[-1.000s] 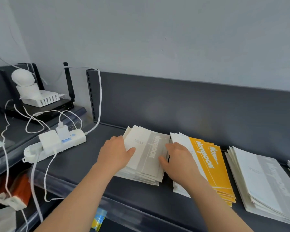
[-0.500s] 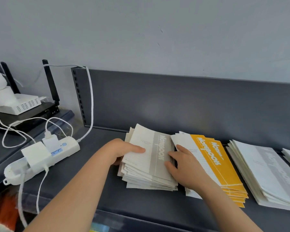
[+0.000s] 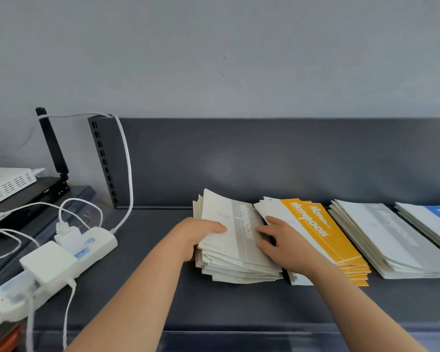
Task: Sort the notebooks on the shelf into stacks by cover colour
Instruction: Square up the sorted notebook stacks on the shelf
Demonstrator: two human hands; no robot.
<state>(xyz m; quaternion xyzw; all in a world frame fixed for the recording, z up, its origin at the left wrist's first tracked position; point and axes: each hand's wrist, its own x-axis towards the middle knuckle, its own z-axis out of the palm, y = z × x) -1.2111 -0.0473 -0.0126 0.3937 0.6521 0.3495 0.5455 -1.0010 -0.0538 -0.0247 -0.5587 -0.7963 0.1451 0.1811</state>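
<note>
"Notebook", white, on top cover of grey notebook stack (image 3: 235, 232); same word on yellow notebooks (image 3: 315, 232).

- Stack of cream-and-grey paper notebooks (image 3: 229, 250), between the left grip (image 3: 198, 233) and the right grip (image 3: 287, 243): thin card covers, matt, smooth.
- Stack of orange-and-white paper notebooks (image 3: 323, 237), under the right grip: same matt card, with flat, unglossed print.
- Stack of pale grey-and-white paper notebooks (image 3: 391, 240), beyond the right grip: matt paper, with soft layered page edges.
- Dark grey metal shelf (image 3: 137, 288), beneath both grips: smooth painted finish. It is mostly matt, with a faint dull sheen on the back panel.
- White plastic power strip (image 3: 97, 246), off to the left grip's outer side: smooth moulded plastic with a slight gloss.
- White round cable (image 3: 127, 161): smooth plastic sheath.
- Pale grey wall (image 3: 214, 59), above the shelf: matt paint with small scuffs.
</note>
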